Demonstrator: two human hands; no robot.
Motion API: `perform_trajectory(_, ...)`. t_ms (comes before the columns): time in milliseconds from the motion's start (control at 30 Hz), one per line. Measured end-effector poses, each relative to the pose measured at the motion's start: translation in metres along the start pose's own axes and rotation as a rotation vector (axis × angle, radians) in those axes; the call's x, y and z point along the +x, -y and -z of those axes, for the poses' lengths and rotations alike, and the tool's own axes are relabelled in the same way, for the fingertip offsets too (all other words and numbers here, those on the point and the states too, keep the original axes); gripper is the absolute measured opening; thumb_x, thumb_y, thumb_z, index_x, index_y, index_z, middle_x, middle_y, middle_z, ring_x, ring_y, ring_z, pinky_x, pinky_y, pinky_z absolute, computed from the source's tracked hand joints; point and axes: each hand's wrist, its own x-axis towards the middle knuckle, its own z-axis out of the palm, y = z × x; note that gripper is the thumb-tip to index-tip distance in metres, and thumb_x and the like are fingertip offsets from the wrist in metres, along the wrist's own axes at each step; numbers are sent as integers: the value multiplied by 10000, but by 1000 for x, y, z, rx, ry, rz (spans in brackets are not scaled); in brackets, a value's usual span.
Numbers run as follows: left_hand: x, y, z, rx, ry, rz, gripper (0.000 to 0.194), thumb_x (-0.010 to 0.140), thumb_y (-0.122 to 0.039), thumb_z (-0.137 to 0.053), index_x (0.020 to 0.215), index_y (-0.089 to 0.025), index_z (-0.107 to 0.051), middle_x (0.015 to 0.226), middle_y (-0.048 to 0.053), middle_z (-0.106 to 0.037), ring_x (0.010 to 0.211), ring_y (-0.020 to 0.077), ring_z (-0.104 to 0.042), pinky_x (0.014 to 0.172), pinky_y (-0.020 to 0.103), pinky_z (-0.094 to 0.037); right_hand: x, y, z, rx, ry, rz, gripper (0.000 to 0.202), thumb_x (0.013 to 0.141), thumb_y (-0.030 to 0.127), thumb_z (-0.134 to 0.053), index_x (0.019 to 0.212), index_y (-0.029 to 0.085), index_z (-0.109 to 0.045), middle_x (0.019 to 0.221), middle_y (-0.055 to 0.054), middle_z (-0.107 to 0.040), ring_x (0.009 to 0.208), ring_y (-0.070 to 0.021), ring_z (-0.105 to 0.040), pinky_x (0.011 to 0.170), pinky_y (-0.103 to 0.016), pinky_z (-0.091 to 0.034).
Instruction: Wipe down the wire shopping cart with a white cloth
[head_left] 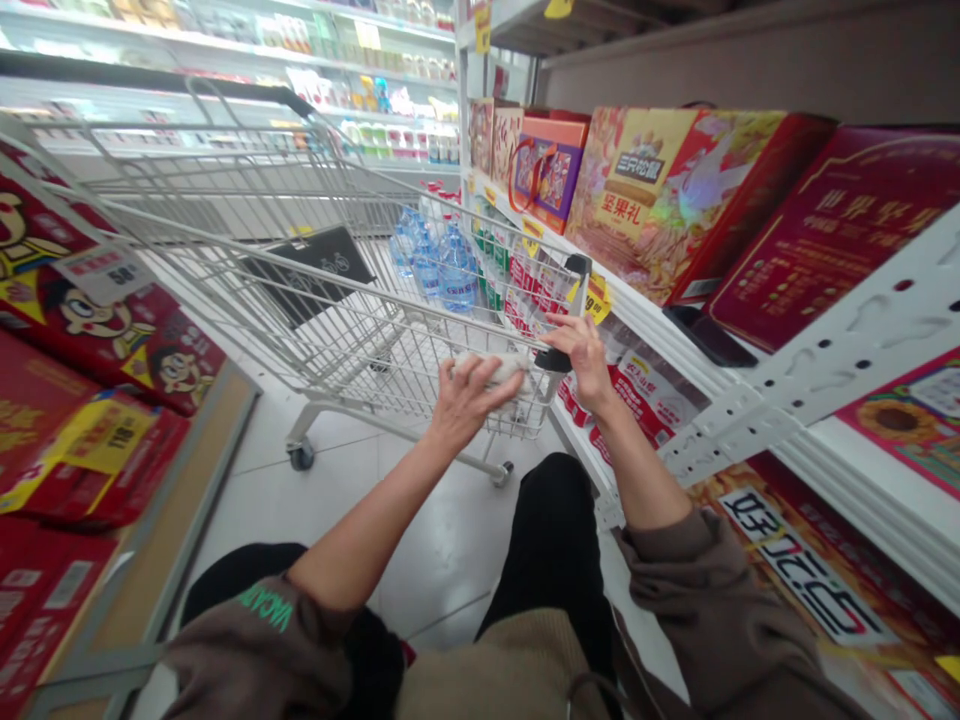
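A wire shopping cart (306, 418) stands in front of me with its near end toward my knees. My left hand (463, 402) is closed over a crumpled whitish cloth (496, 370), which it presses against the wires at the cart's near end. At the near right corner, my right hand (586, 362) holds the cart beside a black plastic corner bumper (553, 360). The fingers of that hand bend over the corner, and their undersides are hidden. The black push handle (225, 92) is at the cart's far end.
Shelving (780, 420) on my right holds boxed gifts, including a nut gift box (667, 190). Packs of bottled water (442, 262) stand beyond the cart. Red snack boxes (97, 310) are stacked on the left. A lit refrigerated display (240, 45) spans the back.
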Motion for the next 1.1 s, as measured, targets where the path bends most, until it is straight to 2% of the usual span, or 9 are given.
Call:
perform_trajectory(133,-14,15,5,25,-50,428,388,985,-182,-590,1333,-333,-671,1312,145,-532,1219,319,-465,1015,518,-413,2,-5,-2,-16,-25,27,904,980,739,4,1041,314,-792,1018,-41,-789,1320,-276,-617,1267,-633,-161)
perform_trajectory(333,-4,-10,2,-10,33,107,448,990,-170,-600,1343,-441,-645,1305,78,-576,1217,275,-468,1014,454,-408,-7,4,-9,-248,-64,-11,780,1059,558,-9,1120,311,-746,1078,-32,-781,1344,-250,-585,1265,-643,-81)
perform_trajectory(500,-6,25,12,-12,-65,508,434,967,-128,-559,1351,-295,-677,1323,152,-521,1219,324,-475,1041,530,-421,-19,41,-39,-518,-177,44,551,1087,424,-163,1431,241,-554,1335,-75,-698,1336,-245,-566,1263,-618,-48)
perform_trajectory(600,-11,40,17,-4,-68,611,435,961,-146,-552,1374,-224,-661,1310,187,-494,1238,350,-469,1046,577,-431,-6,53,-60,-565,-181,5,552,1082,433,-214,1464,176,-519,1268,-117,-693,1229,-252,-595,1241,-561,-147)
perform_trajectory(700,-15,37,19,4,-34,519,432,975,-151,-543,1375,-265,-658,1306,173,-508,1221,326,-475,1032,551,-445,16,49,-70,-608,-178,6,541,1077,463,-237,1201,179,-680,1016,-92,-715,1012,-241,-606,1122,-469,-301)
perform_trajectory(767,-15,30,19,27,-25,347,441,981,-131,-546,1358,-328,-662,1302,144,-531,1208,300,-472,1007,502,-448,26,42,-71,-643,-168,70,547,1071,485,-245,983,198,-703,893,-77,-702,896,-229,-575,960,-398,-364)
perform_trajectory(900,-11,36,20,79,43,39,462,987,-138,-588,1312,-459,-657,1290,67,-583,1219,266,-463,1033,479,-399,28,30,-65,-685,-184,191,601,1061,528,-216,897,198,-691,827,-85,-695,831,-222,-547,755,-356,-322)
perform_trajectory(967,-11,52,25,99,38,167,440,985,-139,-584,1306,-428,-667,1306,76,-578,1222,283,-461,1037,503,-387,25,26,-60,-670,-215,205,677,1063,539,-148,903,191,-705,810,-83,-702,802,-214,-552,738,-355,-317)
perform_trajectory(1100,-14,82,38,128,-116,633,435,984,-113,-501,1361,-269,-652,1345,133,-491,1205,331,-449,998,553,-408,21,16,-48,-601,-235,212,746,1053,578,-115,901,187,-732,800,-78,-724,785,-207,-583,724,-354,-333)
